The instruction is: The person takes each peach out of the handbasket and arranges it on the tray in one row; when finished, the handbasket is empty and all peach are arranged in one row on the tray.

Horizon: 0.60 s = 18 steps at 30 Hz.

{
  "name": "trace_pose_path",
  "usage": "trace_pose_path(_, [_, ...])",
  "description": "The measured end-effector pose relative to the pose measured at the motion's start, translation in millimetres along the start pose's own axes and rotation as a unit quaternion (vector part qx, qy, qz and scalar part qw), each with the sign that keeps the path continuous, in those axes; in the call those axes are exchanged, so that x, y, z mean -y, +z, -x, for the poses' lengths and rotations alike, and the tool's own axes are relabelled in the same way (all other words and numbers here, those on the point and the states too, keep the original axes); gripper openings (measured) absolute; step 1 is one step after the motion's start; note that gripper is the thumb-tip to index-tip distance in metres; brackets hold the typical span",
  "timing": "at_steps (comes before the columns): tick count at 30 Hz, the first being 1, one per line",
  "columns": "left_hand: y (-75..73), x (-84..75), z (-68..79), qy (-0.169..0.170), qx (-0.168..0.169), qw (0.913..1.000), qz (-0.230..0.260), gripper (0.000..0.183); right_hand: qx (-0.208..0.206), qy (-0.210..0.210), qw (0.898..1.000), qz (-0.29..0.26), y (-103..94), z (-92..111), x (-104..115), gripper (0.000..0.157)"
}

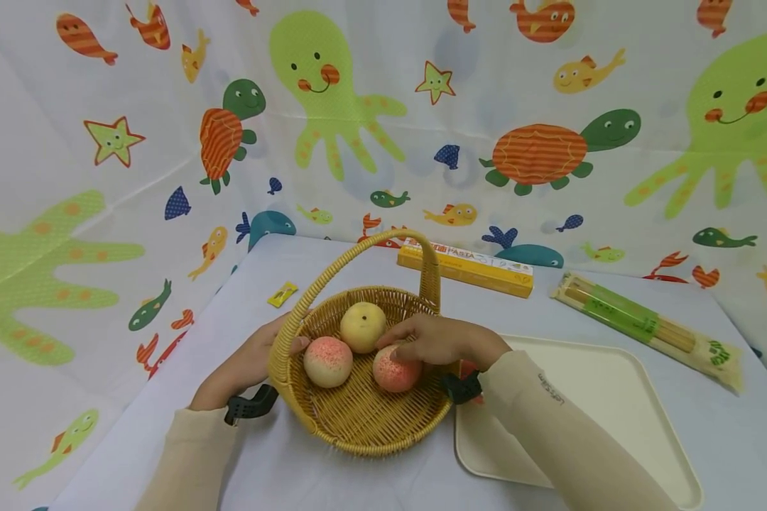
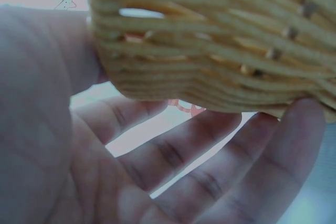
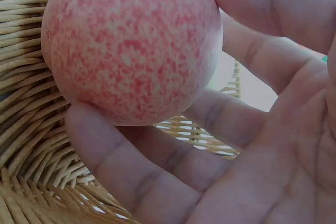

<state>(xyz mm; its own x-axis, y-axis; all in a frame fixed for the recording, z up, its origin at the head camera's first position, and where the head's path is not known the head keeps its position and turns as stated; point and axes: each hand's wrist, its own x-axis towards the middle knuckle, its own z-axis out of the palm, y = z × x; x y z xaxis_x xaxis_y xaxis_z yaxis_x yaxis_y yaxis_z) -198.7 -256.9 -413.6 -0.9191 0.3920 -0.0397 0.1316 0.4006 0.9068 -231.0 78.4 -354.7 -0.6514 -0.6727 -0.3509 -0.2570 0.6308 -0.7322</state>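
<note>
The right hand (image 1: 437, 338) reaches over the rim of a round wicker basket (image 1: 361, 419) and grips a pink-speckled peach (image 1: 397, 375) in its right half. In the right wrist view the peach sits toward the ends of the fingers (image 3: 121, 156), away from the palm: one fingertip presses its right side, another touches its lower left, and the others curve behind and beneath it. Whether the peach touches the basket's floor cannot be told. The left hand (image 1: 256, 358) holds the basket at its left side, the thumb hooked over the rim and the other fingers reaching along the outside, their tips against the lower weave. Two more fruits lie in the basket, to the left of the gripped one: a second speckled peach (image 1: 328, 363) and, a little farther off, a yellow fruit (image 1: 362, 328). The handle (image 1: 430, 282) arches over them. On the tabletop (image 1: 307, 482), a cream tray (image 1: 581, 397) lies just right of the basket, partly under the right forearm. Beyond are a yellow pasta box (image 1: 466, 267), a long clear packet (image 1: 645, 323) at the far right, and a small yellow sachet (image 1: 283, 294) at the far left.
</note>
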Motion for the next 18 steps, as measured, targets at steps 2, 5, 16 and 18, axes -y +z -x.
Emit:
trace_pose_path(2, [-0.2, -0.3, -0.1, 0.001, 0.000, 1.0000, 0.000, 0.051, -0.007, 0.000, 1.000, 0.007, -0.1, 0.3, 0.3, 0.040])
trace_pose_path(5, [-0.5, -0.6, -0.3, 0.003, -0.005, 0.9999, -0.009, 0.052, -0.014, 0.008, 1.000, 0.020, -0.1, 0.0, 1.7, 0.053])
trace_pose_path(16, [0.3, -1.4, 1.0, 0.007, -0.006, 0.9999, -0.012, 0.051, -0.024, 0.042, 0.998, 0.037, 3.8, -3.1, 4.6, 0.065])
trace_pose_path(18, [0.5, -1.6, 1.0, 0.007, -0.006, 0.9999, -0.012, 0.050, -0.029, 0.041, 0.998, 0.047, 4.2, -3.1, 4.7, 0.063])
